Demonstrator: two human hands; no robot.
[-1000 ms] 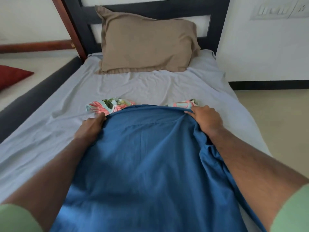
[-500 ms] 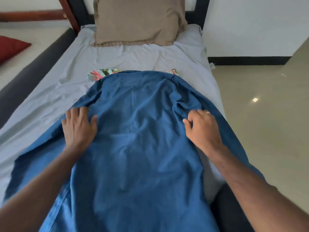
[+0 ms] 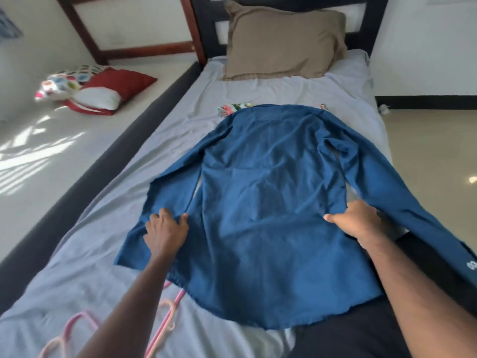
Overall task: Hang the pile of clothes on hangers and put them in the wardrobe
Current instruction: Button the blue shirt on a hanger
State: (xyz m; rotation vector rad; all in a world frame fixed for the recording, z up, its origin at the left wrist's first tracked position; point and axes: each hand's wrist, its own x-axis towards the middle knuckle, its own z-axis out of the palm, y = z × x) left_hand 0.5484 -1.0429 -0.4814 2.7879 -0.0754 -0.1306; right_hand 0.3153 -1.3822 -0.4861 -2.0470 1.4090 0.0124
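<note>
Neighbouring bed: I see red and patterned cushions (image 3: pixel 100 86) on a pale mattress at far left, sunlight striping it.
Bed: the grey sheet (image 3: pixel 271 91) covers the mattress I work on, a tan pillow (image 3: pixel 281 42) against the dark headboard.
Floor: glossy beige tile (image 3: pixel 438 140) at right.
Hangers: pink hangers (image 3: pixel 165 313) lie on the sheet near me, partly under my left forearm.
Blue shirt: the blue shirt (image 3: pixel 268 202) lies spread flat, back up, collar far from me, right sleeve hanging off the bed edge.
Floral garment: the floral garment (image 3: pixel 232 109) peeks from under the collar.
Left hand: my left hand (image 3: pixel 165 231) presses loosely open on the left sleeve, gripping nothing.
Right hand: my right hand (image 3: pixel 358 220) rests on the shirt's right side; I cannot tell whether the fingers pinch cloth.
</note>
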